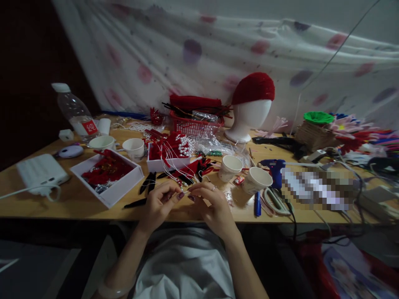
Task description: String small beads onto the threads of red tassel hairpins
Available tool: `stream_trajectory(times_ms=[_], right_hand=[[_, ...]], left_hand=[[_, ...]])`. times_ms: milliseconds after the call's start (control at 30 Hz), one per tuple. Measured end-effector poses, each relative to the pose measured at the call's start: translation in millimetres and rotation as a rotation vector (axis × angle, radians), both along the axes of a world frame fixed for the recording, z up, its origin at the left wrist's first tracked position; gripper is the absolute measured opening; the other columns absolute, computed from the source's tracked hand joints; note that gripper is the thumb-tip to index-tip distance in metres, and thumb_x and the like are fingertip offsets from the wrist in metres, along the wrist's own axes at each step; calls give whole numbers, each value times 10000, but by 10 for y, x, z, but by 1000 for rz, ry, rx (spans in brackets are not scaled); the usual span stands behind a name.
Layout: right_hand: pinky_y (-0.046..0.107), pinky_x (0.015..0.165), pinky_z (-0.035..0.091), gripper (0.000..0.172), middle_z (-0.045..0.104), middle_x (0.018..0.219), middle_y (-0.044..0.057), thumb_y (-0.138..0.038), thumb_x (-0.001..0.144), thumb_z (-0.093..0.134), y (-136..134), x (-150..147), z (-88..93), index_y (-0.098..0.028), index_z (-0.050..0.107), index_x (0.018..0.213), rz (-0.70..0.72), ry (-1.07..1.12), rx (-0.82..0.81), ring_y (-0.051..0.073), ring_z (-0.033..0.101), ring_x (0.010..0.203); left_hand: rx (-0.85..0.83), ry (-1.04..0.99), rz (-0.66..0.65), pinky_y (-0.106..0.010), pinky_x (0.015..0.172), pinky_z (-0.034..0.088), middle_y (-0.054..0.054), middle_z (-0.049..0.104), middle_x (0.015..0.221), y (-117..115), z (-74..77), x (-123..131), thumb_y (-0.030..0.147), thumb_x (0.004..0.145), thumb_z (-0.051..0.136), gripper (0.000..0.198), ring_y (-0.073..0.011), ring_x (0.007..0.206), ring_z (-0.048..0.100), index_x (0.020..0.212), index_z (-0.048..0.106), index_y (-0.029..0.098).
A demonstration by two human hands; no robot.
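Observation:
Near the table's front edge my two hands meet, fingertips almost touching. My left hand [160, 204] is closed in a pinch on a thin white string [186, 192], which shows as a short pale bit between the fingers. From the other side my right hand [213, 206], with a ring on one finger, pinches the same string. Just beyond the fingers, white cords with small beads [179, 181] trail down from a white box [168, 164] of red pieces and white pearl beads [186, 146]. Red and black pieces [199, 168] lie behind my right hand.
Left are an open white box [116, 194], a power bank [42, 174], paper cups [133, 148] and a bottle [76, 112]. Right stand paper cups [258, 180], a blue glue gun [277, 172], a blue marker [257, 204] and scissors [276, 202]. Behind are a red basket [196, 124] and a foam head [251, 114].

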State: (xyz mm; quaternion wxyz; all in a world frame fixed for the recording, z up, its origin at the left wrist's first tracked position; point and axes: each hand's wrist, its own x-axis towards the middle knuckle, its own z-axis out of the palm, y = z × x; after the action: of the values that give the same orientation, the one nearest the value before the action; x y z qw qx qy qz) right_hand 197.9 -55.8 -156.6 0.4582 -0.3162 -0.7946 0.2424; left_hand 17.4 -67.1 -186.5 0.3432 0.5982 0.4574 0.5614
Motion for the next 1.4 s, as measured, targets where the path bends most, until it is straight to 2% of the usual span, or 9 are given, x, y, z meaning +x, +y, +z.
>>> stream_trajectory(times_ms=[200,333,533,633,767,900,1133,1300,1400], right_hand=[[290,756,507,126,716,881,43,-103,868,660,25,-2,-74,-202,680,792,-13,-21,-24,172,666,823],[276,739,487,152,693,852,32,-93,830,697,14,1,-80,-194,637,734,-35,-17,-56,169,651,805],[260,728,485,214,699,892,65,-36,912,509,-20,34,-20,-176,671,903,31,-96,-46,173,651,823],[262,740,499,199,721,932,77,-72,936,522,-9,30,-49,-172,693,921,41,-137,-61,177,673,841],[250,706,514,107,732,883,61,-133,892,644,15,20,-117,-180,702,815,35,-61,-65,164,682,779],[248,694,508,133,723,846,60,-133,897,631,-2,54,-110,-181,691,789,11,21,-15,156,673,762],[237,670,497,156,713,839,68,-94,905,593,-62,156,-99,-169,695,815,30,17,-1,152,665,745],[232,679,485,151,719,866,60,-101,905,587,-89,388,-50,-181,674,811,-97,-3,-3,148,654,760],[228,599,436,174,668,744,37,-186,907,615,-136,505,-7,-179,638,734,-249,23,-20,135,579,654]], left_hand=[[-6,45,4,-255,559,381,-2,549,669,-10,15,-9,361,831,677,217,-140,619,485,714,663,179],[40,87,24,-237,538,387,6,551,656,-5,21,0,344,828,683,201,-129,595,482,707,675,184],[100,139,53,-221,527,403,9,582,655,-6,44,14,313,832,674,183,-123,578,512,697,673,189],[105,151,53,-222,541,420,4,609,678,-4,39,16,302,839,667,169,-129,601,540,711,674,191],[134,188,73,-217,527,415,6,606,675,-12,42,21,290,845,656,169,-129,597,538,706,670,194],[156,201,106,-212,527,422,6,610,684,-38,69,34,286,851,646,162,-129,598,548,718,667,195],[160,230,105,-216,511,383,19,569,639,-30,39,88,265,839,654,169,-119,559,488,685,660,196],[60,59,217,-227,519,370,21,547,634,1,17,53,352,822,662,220,-118,557,457,682,655,182],[30,-12,247,-224,522,360,27,532,614,22,23,33,372,814,666,240,-111,552,447,680,657,174]])
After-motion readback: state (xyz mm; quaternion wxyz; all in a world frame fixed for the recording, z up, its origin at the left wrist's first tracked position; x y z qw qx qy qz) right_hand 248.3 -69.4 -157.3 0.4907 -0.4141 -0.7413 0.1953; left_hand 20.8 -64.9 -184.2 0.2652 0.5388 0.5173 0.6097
